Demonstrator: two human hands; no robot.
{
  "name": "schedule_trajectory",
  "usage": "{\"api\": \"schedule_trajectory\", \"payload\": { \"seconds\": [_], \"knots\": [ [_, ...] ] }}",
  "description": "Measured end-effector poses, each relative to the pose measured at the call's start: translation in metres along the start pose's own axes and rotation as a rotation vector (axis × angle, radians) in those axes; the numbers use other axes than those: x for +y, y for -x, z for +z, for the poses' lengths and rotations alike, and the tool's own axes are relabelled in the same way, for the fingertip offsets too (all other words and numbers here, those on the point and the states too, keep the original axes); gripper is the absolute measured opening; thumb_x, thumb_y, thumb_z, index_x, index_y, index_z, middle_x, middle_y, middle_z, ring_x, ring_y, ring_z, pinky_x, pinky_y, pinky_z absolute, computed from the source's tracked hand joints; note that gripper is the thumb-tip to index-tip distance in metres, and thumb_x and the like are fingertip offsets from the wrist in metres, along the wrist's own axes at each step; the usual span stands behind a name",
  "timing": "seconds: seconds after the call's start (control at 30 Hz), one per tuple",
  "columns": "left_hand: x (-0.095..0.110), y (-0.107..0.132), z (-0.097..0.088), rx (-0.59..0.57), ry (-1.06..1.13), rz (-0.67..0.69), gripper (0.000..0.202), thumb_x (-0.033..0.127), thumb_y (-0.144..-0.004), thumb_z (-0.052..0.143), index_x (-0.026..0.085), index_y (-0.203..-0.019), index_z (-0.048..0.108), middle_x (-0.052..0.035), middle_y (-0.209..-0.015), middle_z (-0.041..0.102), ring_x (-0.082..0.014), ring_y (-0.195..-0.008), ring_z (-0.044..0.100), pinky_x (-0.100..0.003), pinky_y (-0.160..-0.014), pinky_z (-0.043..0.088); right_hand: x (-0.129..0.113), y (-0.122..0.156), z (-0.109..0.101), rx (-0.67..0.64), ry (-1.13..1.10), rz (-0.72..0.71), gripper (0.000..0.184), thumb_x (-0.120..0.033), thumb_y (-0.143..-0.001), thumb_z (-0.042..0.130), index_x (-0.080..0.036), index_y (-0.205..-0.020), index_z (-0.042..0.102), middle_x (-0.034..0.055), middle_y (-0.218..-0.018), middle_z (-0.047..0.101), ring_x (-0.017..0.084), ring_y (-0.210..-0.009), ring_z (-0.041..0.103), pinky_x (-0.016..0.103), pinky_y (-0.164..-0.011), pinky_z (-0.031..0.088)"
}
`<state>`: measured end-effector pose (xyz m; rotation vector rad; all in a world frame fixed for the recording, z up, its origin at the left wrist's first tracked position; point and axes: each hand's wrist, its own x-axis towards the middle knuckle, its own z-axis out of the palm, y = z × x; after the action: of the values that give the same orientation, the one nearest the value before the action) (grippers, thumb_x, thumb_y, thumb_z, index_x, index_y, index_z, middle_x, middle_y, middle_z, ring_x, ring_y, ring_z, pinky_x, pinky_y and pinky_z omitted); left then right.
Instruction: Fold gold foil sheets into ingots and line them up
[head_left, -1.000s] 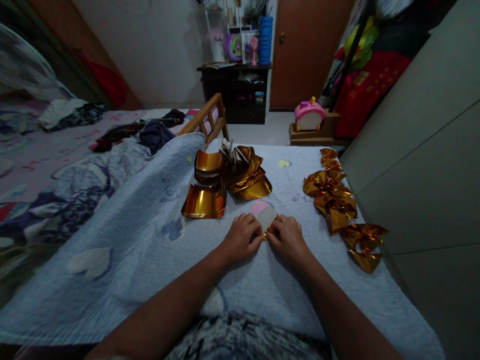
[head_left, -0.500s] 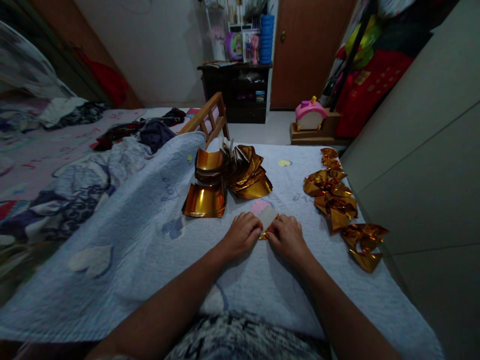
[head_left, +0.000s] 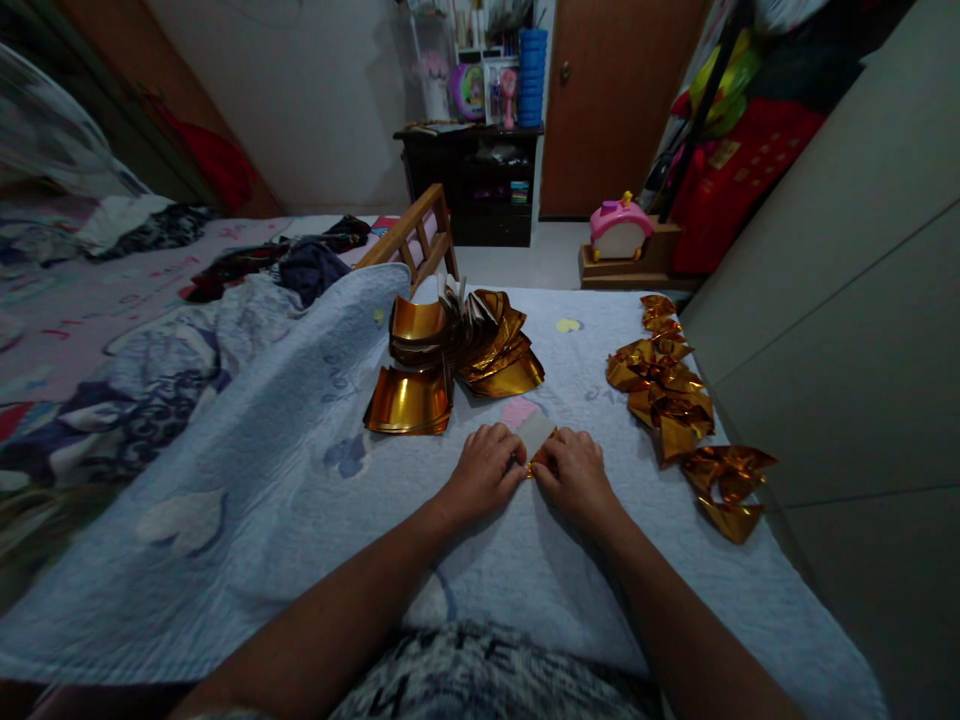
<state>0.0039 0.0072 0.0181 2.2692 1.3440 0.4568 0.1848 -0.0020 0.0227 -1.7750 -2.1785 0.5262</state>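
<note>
My left hand (head_left: 486, 468) and my right hand (head_left: 576, 472) rest knuckles-up on a pale blue quilt (head_left: 300, 500), fingertips pinched together on a small folded piece of gold foil paper (head_left: 537, 436) whose white back shows between them. Beyond my hands lies a pile of curled gold foil sheets (head_left: 450, 365). To the right, a row of folded gold foil pieces (head_left: 675, 400) runs along the quilt's edge.
A grey cabinet wall (head_left: 840, 350) borders the right side. Rumpled bedding and clothes (head_left: 150, 300) lie to the left. Behind the quilt are a wooden rail (head_left: 416, 235), a pink toy (head_left: 619, 228), a dark shelf unit (head_left: 487, 180) and a brown door (head_left: 607, 100).
My two hands have drawn slightly closer together over the foil paper; less of its gold edge shows. Nothing else has moved.
</note>
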Motion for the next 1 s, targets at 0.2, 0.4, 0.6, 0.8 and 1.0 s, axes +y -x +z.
{"api": "schedule_trajectory", "payload": {
  "seconds": [0.2, 0.4, 0.6, 0.8, 1.0],
  "knots": [
    [0.0043, -0.0006, -0.0014, -0.021, -0.037, -0.030, 0.009, 0.029, -0.092, 0.065, 0.021, -0.094, 0.062, -0.0046, -0.104, 0.057, -0.0243, -0.103, 0.049, -0.036, -0.088, 0.038, -0.0018, -0.0007, -0.0021, -0.024, 0.014, 0.021, 0.009, -0.027, -0.087, 0.067, -0.021, -0.082, 0.071, 0.0080, -0.099, 0.064, 0.025, -0.097, 0.050, 0.035, -0.081, 0.030],
    [0.0058, -0.0008, -0.0024, -0.028, -0.040, -0.023, 0.009, 0.030, -0.092, 0.063, 0.022, -0.095, 0.062, -0.0046, -0.104, 0.058, -0.0243, -0.104, 0.049, -0.037, -0.088, 0.038, -0.0026, -0.0002, -0.0032, -0.028, 0.011, 0.030, 0.008, -0.026, -0.087, 0.067, -0.021, -0.083, 0.071, 0.0077, -0.100, 0.064, 0.025, -0.098, 0.051, 0.035, -0.081, 0.031],
    [0.0056, -0.0003, -0.0005, -0.013, -0.038, -0.026, 0.014, 0.035, -0.093, 0.064, 0.021, -0.095, 0.062, -0.0044, -0.104, 0.058, -0.0245, -0.104, 0.049, -0.038, -0.088, 0.037, -0.0019, 0.0005, -0.0016, -0.015, 0.021, 0.021, 0.007, -0.025, -0.087, 0.067, -0.021, -0.083, 0.070, 0.0077, -0.100, 0.064, 0.026, -0.099, 0.051, 0.036, -0.081, 0.031],
    [0.0084, -0.0008, -0.0008, -0.022, -0.046, -0.039, 0.015, 0.035, -0.092, 0.066, 0.022, -0.095, 0.063, -0.0046, -0.104, 0.059, -0.0251, -0.105, 0.049, -0.038, -0.088, 0.037, -0.0013, 0.0014, 0.0002, 0.010, 0.013, 0.011, 0.007, -0.025, -0.087, 0.067, -0.021, -0.082, 0.069, 0.0075, -0.100, 0.064, 0.026, -0.098, 0.051, 0.036, -0.080, 0.031],
    [0.0090, -0.0009, -0.0007, -0.025, -0.034, -0.035, 0.015, 0.035, -0.091, 0.068, 0.024, -0.101, 0.067, -0.0041, -0.107, 0.060, -0.0252, -0.106, 0.050, -0.039, -0.089, 0.037, 0.0029, 0.0031, 0.0052, 0.069, -0.022, -0.017, 0.005, -0.024, -0.087, 0.066, -0.020, -0.089, 0.063, 0.0056, -0.096, 0.064, 0.025, -0.094, 0.050, 0.035, -0.080, 0.031]
  ]
}}
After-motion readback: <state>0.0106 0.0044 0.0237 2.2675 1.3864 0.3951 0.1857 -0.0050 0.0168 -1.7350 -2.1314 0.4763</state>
